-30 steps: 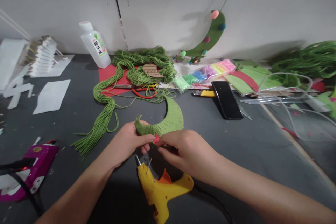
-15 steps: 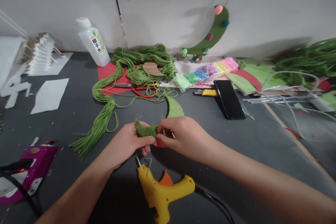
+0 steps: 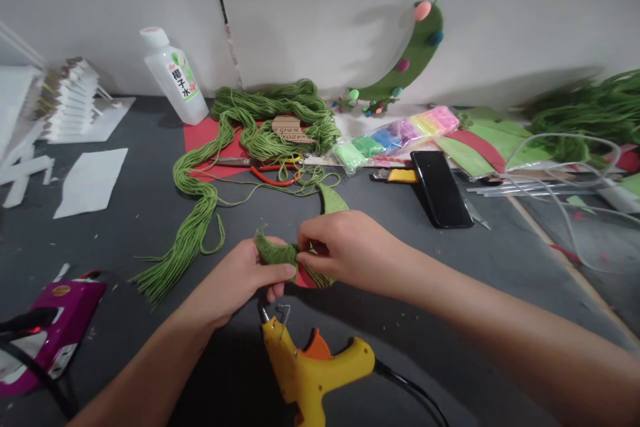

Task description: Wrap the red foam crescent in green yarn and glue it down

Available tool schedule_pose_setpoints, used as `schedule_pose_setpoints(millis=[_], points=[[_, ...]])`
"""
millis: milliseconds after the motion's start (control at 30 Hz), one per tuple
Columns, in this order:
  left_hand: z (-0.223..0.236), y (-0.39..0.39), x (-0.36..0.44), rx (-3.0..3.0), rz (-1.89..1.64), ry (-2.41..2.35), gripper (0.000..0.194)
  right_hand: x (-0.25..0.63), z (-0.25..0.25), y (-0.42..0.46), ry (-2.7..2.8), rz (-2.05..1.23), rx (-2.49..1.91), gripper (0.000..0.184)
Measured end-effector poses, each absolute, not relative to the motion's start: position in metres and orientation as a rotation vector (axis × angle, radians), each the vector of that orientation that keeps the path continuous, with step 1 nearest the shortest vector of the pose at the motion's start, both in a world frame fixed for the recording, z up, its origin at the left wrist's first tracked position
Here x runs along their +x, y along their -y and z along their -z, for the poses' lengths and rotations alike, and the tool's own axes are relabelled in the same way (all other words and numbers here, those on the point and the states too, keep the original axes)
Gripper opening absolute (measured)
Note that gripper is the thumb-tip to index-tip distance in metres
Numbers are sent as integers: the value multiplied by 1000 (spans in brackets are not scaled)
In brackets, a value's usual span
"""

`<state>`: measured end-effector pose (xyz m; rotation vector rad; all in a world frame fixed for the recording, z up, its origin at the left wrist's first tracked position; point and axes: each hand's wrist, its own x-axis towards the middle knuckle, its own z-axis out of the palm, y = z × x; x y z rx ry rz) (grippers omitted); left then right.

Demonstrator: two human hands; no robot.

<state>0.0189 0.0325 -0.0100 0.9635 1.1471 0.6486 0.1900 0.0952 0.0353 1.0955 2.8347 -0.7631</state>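
A crescent (image 3: 275, 252) partly wrapped in green yarn is held over the table, its other tip (image 3: 332, 199) showing beyond my right hand. My left hand (image 3: 247, 275) is closed around the wrapped left end, thumb on top and fingers beneath. My right hand (image 3: 345, 248) pinches green yarn at the crescent's middle; the fingertips partly hide the strand. Below them shows a red unwrapped patch (image 3: 305, 277), with strands running across to the right. Just under my hands a yellow glue gun (image 3: 313, 370) lies on its side, nozzle pointing up and left.
Behind the crescent lie a green yarn hank (image 3: 273, 110), scissors (image 3: 275, 175), a clay packet (image 3: 395, 139), a yellow cutter (image 3: 400, 175) and a phone (image 3: 441, 188). A bottle (image 3: 175, 77) stands at back left, a purple device (image 3: 55, 327) at front left. A decorated crescent (image 3: 413, 63) hangs behind.
My right hand has shifted slightly up, and more of the red patch and the strands beside it now show. My left hand keeps its hold. The view has moved a little.
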Motion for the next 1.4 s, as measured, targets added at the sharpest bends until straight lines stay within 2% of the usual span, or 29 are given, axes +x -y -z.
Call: schedule_pose_setpoints(millis=[133,367,467,567,933,1233,1400], points=[[12,-32,17,923,-639,-1147,7,189,-38,-107,-2800,864,1031,12],[11,-31,14,945,-618,-1186,5,187,-27,-132,-2657,1262,761,16],[12,-32,16,879,-634,-1239,16,186,-21,-138,-2633,1330,820,17],[14,-33,20,830,-702,-1245,23,187,-17,-141,-2631,1360,852,18],[20,-34,21,719,-868,-1171,21,191,-12,-144,-2632,1428,971,19],[16,-40,20,866,-845,-1266,12,188,-18,-137,-2606,1391,965,18],[20,-41,21,868,-797,-1258,17,185,-24,-133,-2621,1355,888,16]])
